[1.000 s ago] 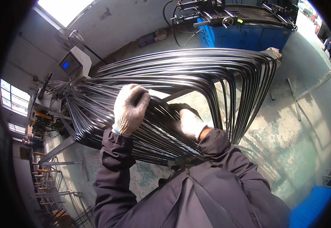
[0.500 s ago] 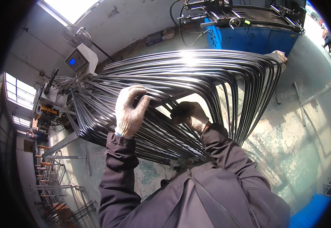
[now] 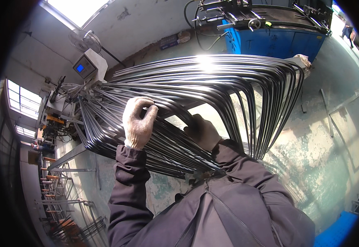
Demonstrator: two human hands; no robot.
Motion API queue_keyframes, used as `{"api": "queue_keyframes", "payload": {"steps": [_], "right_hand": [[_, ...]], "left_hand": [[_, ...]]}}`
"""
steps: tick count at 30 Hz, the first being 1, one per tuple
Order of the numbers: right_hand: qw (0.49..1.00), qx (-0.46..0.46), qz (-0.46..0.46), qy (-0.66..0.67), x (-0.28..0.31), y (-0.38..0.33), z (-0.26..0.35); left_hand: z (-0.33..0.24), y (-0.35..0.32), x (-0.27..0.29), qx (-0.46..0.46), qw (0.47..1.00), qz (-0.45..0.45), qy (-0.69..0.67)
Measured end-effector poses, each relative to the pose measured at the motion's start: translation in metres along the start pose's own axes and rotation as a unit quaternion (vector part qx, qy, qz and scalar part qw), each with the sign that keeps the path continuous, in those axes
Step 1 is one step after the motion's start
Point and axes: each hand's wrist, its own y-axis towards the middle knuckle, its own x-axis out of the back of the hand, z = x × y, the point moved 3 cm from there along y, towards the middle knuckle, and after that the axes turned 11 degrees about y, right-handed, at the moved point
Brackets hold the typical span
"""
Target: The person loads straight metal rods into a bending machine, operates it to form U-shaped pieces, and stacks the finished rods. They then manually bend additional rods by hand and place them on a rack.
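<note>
A large stack of bent metal tubes [image 3: 266, 90], dark and shiny, spreads in front of me with its bends to the right. My left hand [image 3: 138, 123], in a pale knitted glove, is closed, its thumb and fingers curled around tubes at the middle of the stack. To its right, my right hand [image 3: 203, 132] wears a glove with darkened fingers. It is closed at the bend of a few tubes [image 3: 175, 108], its fingertips partly hidden. More bent tubes [image 3: 101, 133] lie beneath and to the left of my hands.
A machine head with a small blue screen [image 3: 85, 68] stands at the far left end of the tubes, near a fan [image 3: 85, 40]. A blue machine bench [image 3: 276, 42] is behind the stack. Metal frames [image 3: 60, 181] stand at left; a blue object [image 3: 338, 230] sits lower right.
Both hands have shifted slightly toward me, the left one also a little leftward. The tubes at my right hand now lie closer together. A distant person at upper right has moved.
</note>
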Motion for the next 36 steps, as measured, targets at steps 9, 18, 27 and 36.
{"api": "queue_keyframes", "payload": {"steps": [9, 18, 27, 36], "right_hand": [[0.952, 0.139, -0.174, -0.211, 0.029, -0.026, -0.003], [0.879, 0.279, -0.195, -0.335, 0.023, -0.063, 0.031], [0.991, 0.051, 0.123, 0.005, -0.045, -0.003, 0.053], [0.976, -0.051, 0.128, 0.171, -0.034, 0.030, 0.006]], "left_hand": [[-0.004, -0.004, 0.001, -0.018, 0.997, -0.010, 0.069], [-0.003, -0.003, 0.001, -0.029, 0.997, 0.014, 0.064], [0.003, -0.011, 0.001, 0.014, 0.999, 0.010, -0.034], [0.007, -0.023, 0.007, -0.007, 0.996, -0.088, 0.009]]}}
